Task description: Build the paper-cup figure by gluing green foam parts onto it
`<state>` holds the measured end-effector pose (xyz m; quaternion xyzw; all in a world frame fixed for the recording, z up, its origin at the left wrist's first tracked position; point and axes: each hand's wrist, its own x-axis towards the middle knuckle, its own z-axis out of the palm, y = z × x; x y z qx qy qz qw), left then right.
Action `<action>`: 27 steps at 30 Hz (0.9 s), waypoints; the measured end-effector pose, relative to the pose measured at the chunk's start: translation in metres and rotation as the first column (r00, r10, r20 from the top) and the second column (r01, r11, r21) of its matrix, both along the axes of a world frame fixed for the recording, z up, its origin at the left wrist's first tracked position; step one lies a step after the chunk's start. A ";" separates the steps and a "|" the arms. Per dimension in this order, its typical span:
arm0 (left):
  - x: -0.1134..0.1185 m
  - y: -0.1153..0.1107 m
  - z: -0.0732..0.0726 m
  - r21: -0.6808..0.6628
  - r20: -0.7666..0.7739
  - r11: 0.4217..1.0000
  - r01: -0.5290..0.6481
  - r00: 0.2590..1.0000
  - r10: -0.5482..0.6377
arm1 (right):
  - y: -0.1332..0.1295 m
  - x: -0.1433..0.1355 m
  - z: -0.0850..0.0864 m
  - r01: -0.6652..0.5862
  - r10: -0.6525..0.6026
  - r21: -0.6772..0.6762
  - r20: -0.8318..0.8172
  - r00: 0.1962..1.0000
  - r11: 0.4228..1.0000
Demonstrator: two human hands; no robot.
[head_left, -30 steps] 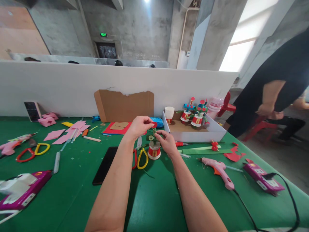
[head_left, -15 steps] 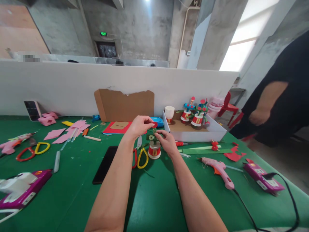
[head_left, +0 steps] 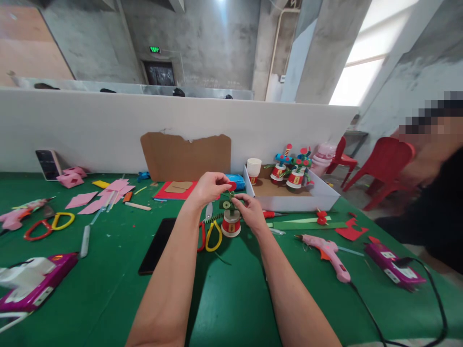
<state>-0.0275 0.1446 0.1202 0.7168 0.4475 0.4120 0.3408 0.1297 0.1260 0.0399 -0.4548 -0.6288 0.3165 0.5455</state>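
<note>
Almost fingertip-to-fingertip, left hand [head_left: 209, 189] on red disc [head_left: 233, 186]

Cool, Uneven Light with Stretched Edges

The far wall [head_left: 217, 43] is streaked with bluish glare from a lamp [head_left: 220, 1] cut off at the top. The window [head_left: 361, 79] at right is washed out to white. Soft shadows are cast beside the forearms [head_left: 168, 284], and a dull sheen is spread over the near surface [head_left: 231, 299]. The outer edges are visibly stretched. At right, a person [head_left: 446, 202] is blurred and partly pixelated. Fine print on the red cup [head_left: 231, 226] is lost.
</note>
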 end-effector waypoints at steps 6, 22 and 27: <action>0.001 0.000 -0.001 0.004 0.002 1.000 -0.008 1.000 0.008 | -0.001 0.000 0.001 -0.001 0.001 -0.003 -0.001 1.000 1.000; 0.003 -0.003 0.000 0.013 -0.018 1.000 -0.012 1.000 0.012 | -0.003 -0.002 0.003 0.006 -0.006 -0.022 -0.010 1.000 1.000; 0.002 -0.002 0.000 0.025 -0.036 1.000 -0.014 0.999 0.015 | -0.003 -0.006 0.002 -0.012 0.012 0.010 -0.069 0.998 1.000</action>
